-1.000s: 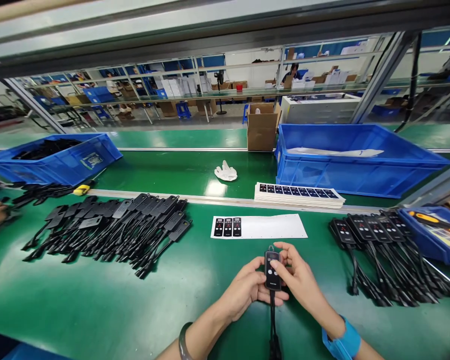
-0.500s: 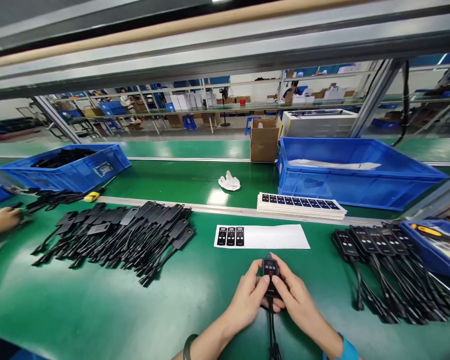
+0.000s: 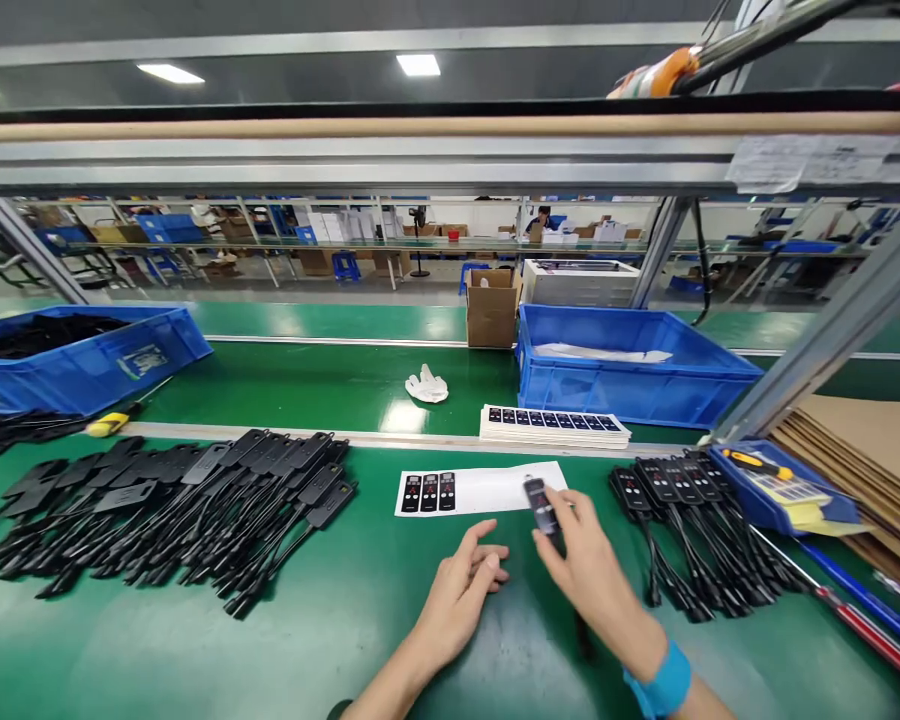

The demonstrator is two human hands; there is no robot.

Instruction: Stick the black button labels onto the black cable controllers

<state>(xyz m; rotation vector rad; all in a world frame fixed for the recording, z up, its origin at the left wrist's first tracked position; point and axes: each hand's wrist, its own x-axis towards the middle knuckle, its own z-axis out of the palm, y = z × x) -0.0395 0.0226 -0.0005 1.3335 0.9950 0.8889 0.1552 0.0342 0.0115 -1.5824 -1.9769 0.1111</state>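
My right hand (image 3: 596,565) grips a small black control box with a cable (image 3: 541,506), its labelled face up, over the right end of a white label sheet (image 3: 495,490). Three black labels (image 3: 430,492) remain on the sheet's left end. Just below the sheet, my left hand (image 3: 461,595) is empty, its fingers loosely bent and apart. To the right lies a group of labelled boxes with cables (image 3: 679,485). On the left is a wide heap of similar boxes without visible labels (image 3: 255,475), their cables pointing toward me.
A stack of label sheets (image 3: 555,428) lies before a blue bin (image 3: 607,385). A white glove (image 3: 426,385) and a cardboard box (image 3: 493,310) are behind. Another blue bin (image 3: 142,350) and a yellow-handled tool (image 3: 109,424) are left. A small blue tray (image 3: 787,490) holds a yellow cutter (image 3: 757,464).
My left hand has let go of the control box. My right hand has carried it to the right, away from the left hand. The camera view has turned right and tilted up.
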